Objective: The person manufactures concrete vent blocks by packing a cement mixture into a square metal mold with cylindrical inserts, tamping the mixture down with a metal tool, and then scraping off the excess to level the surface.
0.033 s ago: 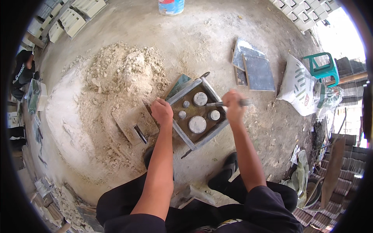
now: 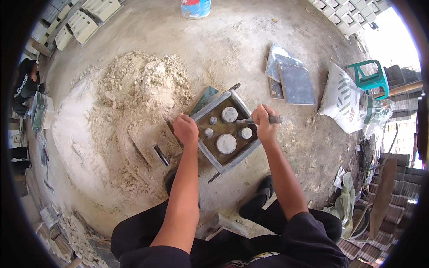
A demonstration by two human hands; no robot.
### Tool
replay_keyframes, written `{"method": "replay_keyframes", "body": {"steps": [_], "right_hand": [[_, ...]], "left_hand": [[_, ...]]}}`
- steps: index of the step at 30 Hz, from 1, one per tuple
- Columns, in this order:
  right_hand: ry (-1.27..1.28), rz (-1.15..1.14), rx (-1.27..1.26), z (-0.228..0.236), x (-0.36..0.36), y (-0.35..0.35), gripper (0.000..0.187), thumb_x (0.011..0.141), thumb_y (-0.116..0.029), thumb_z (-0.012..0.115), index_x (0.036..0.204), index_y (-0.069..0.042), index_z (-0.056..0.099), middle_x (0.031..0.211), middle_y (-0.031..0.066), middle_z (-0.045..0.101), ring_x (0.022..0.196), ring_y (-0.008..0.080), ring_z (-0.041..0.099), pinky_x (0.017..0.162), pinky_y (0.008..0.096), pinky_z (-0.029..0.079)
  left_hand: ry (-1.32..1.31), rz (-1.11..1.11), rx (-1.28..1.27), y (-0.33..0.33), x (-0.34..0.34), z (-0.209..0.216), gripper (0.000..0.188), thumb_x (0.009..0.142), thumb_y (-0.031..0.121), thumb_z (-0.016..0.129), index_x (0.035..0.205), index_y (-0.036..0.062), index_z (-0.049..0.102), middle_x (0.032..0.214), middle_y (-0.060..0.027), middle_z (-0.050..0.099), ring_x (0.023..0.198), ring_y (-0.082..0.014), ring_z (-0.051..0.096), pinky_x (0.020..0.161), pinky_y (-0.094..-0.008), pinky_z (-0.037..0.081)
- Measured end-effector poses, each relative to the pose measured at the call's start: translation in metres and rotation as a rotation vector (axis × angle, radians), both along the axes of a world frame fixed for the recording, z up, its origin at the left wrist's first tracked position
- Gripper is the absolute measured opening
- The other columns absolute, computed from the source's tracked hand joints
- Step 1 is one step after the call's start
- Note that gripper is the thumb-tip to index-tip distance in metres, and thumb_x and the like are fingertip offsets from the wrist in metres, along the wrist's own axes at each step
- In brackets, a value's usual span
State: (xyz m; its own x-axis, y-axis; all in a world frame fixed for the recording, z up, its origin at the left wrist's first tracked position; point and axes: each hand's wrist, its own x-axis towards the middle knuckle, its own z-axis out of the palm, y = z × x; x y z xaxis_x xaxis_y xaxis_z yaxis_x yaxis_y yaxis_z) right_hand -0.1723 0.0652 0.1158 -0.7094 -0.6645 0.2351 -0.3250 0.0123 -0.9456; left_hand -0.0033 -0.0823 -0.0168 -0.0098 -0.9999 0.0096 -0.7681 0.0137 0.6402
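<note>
Right hand (image 2: 267, 123) is gripping a tool (image 2: 245, 121), its shaft pointing left.
The fingers are wrapping the handle, the frame (image 2: 212, 105) lying left of them; the left hand (image 2: 186, 127), farther from the tool, is curling at the frame's left, its hold unclear.

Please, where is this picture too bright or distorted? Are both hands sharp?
In the head view, glare whites out the upper right, near the green stool; the fisheye's black rim fills the corners, with bent edges nearby; left hand and right hand look fairly sharp.
</note>
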Motion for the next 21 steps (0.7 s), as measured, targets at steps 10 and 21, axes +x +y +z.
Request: {"method": "replay_keyframes", "body": {"steps": [10,21], "right_hand": [[-0.268,-0.425,-0.368,0.023,0.007,-0.027,0.042,0.1,-0.036,0.048,0.068,-0.011,0.036,0.056,-0.003,0.037,0.051,0.006,0.035,0.048,0.0243,0.028],[-0.293,-0.258,-0.413,0.026,-0.008,-0.047,0.052,0.098,-0.03,0.052,0.053,-0.011,0.037,0.047,-0.0036,0.034,0.043,0.0058,0.031,0.042,0.0251,0.021]], "left_hand": [[0.015,0.016,0.064,-0.001,0.005,0.0,0.042,0.098,0.022,0.034,0.086,-0.0065,0.062,0.092,-0.0235,0.061,0.088,-0.0422,0.059,0.077,-0.0528,0.047],[-0.005,0.003,-0.067,-0.003,-0.001,-0.006,0.042,0.098,0.024,0.034,0.083,-0.0046,0.06,0.09,-0.0225,0.061,0.088,-0.0418,0.058,0.076,-0.0534,0.047]]}}
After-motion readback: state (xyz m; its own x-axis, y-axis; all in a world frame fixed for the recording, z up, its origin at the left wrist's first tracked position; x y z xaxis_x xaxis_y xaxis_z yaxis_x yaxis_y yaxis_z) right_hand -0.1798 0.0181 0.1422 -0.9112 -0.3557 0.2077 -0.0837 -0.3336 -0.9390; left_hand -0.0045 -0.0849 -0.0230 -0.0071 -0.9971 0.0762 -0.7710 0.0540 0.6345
